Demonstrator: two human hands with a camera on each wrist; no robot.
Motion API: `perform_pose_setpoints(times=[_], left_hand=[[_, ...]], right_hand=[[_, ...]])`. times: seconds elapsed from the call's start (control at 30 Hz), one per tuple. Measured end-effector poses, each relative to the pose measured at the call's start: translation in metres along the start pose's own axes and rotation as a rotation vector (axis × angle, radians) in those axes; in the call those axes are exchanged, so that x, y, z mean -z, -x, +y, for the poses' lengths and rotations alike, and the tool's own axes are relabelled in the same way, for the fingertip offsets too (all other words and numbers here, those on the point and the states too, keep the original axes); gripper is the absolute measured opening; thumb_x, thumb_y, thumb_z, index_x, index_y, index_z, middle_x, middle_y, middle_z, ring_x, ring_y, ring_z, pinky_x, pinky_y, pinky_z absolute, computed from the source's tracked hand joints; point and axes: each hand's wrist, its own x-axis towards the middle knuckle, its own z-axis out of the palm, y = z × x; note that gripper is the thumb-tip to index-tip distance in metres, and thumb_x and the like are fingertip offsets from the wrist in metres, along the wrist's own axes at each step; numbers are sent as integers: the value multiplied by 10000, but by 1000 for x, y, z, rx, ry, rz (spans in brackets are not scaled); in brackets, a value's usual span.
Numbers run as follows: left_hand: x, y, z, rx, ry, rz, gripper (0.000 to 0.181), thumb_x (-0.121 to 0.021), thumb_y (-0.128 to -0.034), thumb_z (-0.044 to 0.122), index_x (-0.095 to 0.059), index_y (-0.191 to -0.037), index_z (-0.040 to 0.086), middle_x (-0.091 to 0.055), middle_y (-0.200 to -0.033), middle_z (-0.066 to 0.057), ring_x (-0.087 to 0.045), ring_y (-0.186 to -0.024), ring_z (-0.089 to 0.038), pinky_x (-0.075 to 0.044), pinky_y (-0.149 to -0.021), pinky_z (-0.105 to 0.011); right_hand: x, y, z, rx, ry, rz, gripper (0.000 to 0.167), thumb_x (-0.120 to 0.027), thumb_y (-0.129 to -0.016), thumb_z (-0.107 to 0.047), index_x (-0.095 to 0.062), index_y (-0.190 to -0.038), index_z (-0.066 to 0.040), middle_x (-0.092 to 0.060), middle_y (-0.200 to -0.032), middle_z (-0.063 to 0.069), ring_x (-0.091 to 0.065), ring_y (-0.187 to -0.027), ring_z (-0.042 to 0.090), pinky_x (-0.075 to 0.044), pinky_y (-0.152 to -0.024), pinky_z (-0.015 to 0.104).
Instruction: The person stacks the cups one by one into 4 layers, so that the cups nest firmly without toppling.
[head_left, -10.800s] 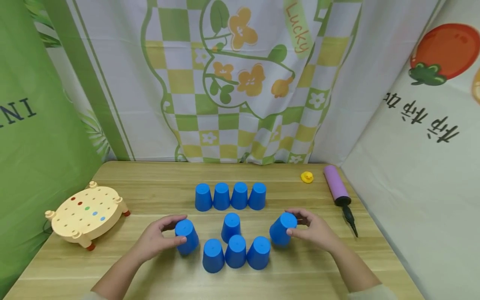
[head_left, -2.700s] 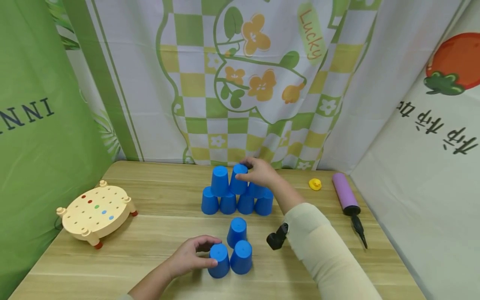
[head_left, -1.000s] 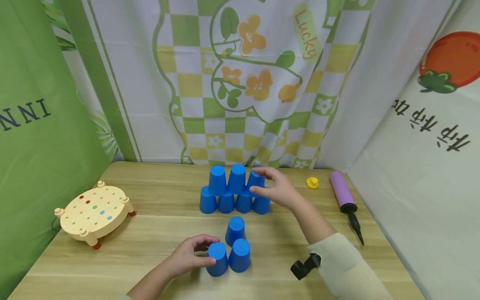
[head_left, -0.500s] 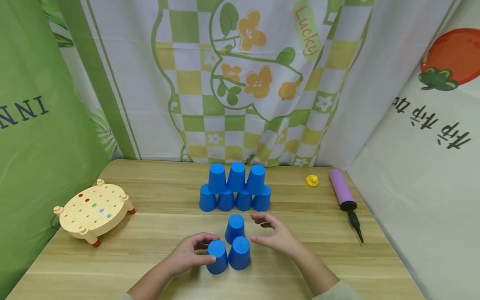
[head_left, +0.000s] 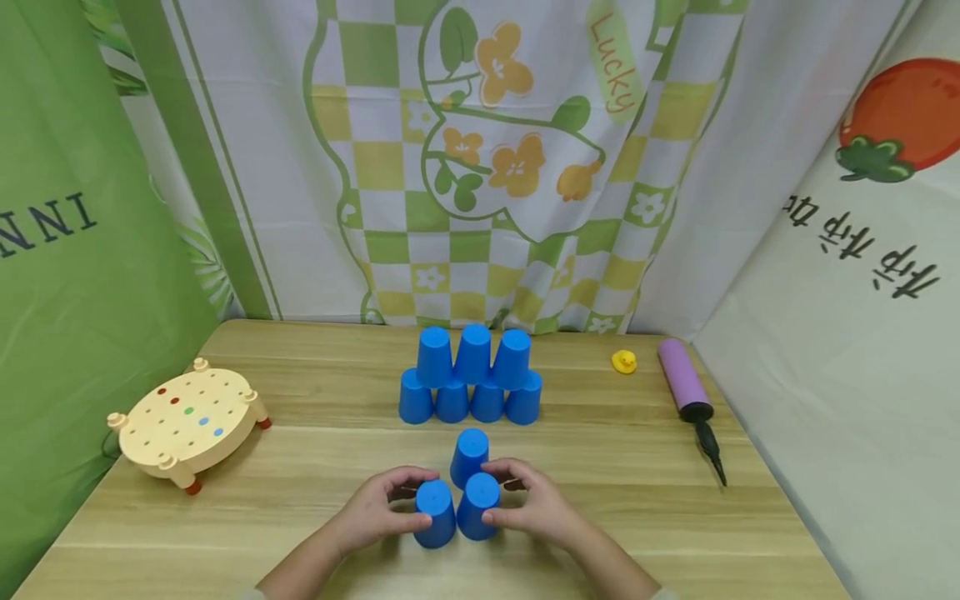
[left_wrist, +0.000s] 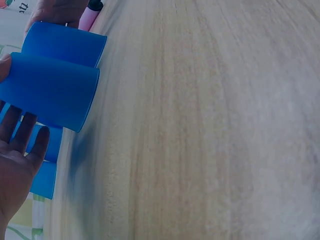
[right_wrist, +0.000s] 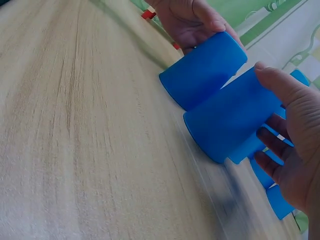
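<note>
Upside-down blue cups stand on the wooden table. My left hand (head_left: 384,507) holds the front left cup (head_left: 435,518) between thumb and fingers. Around the front right cup (head_left: 478,510), my right hand (head_left: 536,506) has its thumb on the near side and fingers behind. Both cups stand side by side, nearly touching, and in the right wrist view the held cup (right_wrist: 235,115) looks slightly tilted. Just behind them is a single cup (head_left: 470,457), partly hidden. Farther back, an upper row of 3 cups (head_left: 474,354) rests on a lower row of several cups (head_left: 452,402).
A cream round pegboard stool (head_left: 187,421) with short legs stands at the left. At the back right are a yellow rubber duck (head_left: 624,361) and a purple hand pump (head_left: 684,379) with a black nozzle. A patterned curtain (head_left: 480,167) hangs behind the table (head_left: 315,375).
Over the earlier frames, 3 cups from the front went onto the back row. My right hand let go of the last, came down and took the front right cup. My left hand stayed lately.
</note>
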Motion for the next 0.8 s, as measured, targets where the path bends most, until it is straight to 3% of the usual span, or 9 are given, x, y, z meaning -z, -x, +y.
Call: perform_pose_setpoints(times=[0.23, 0.37, 0.5, 0.63, 0.7, 0.8], left_hand=[[-1, 0, 0, 16, 23, 16, 580, -783, -838, 269, -567, -1311, 11, -614, -1323, -168, -552, -1243, -394, -440, -1046, -594], [0, 1, 3, 22, 8, 54, 588, -787, -833, 277, -570, -1318, 23, -620, -1316, -152, -568, -1228, -373, -452, -1038, -583], [8, 2, 14, -20, -28, 105, 576, -793, -825, 255, -578, -1309, 27, -632, -1297, -146, -579, -1208, -357, -449, -1037, -584], [20, 1, 28, -100, -88, 140, 581, -783, -834, 228, -555, -1332, 33, -643, -1279, -142, -595, -1175, -328, -487, -1011, -485], [26, -1, 36, -118, -107, 158, 582, -783, -833, 220, -551, -1338, 45, -647, -1267, -139, -600, -1158, -310, -494, -988, -435], [33, -5, 48, -97, -111, 191, 557, -787, -830, 225, -569, -1323, 85, -654, -1243, -120, -592, -1165, -296, -494, -983, -428]], right_hand=[[-2, -1, 2, -13, 0, 9, 553, -812, -804, -322, -596, -1279, -141, -624, -1264, 48, -558, -1164, 244, -472, -1013, 506], [-1, 1, 1, -4, -15, 10, 539, -803, -816, -312, -594, -1281, -137, -627, -1265, 50, -559, -1173, 249, -468, -1021, 512], [7, 5, -7, 18, -19, 18, 541, -794, -826, -307, -587, -1291, -125, -626, -1281, 61, -562, -1196, 269, -452, -1039, 549], [23, 8, -21, 32, 1, 29, 574, -783, -837, -308, -567, -1320, -84, -617, -1306, 99, -567, -1193, 296, -460, -1023, 561], [31, 9, -28, 53, 15, 34, 580, -776, -846, -292, -555, -1327, -55, -616, -1299, 125, -572, -1177, 301, -479, -1005, 510], [44, 8, -38, 95, 35, 54, 569, -773, -850, -255, -548, -1325, -37, -619, -1278, 143, -578, -1152, 288, -494, -975, 384]])
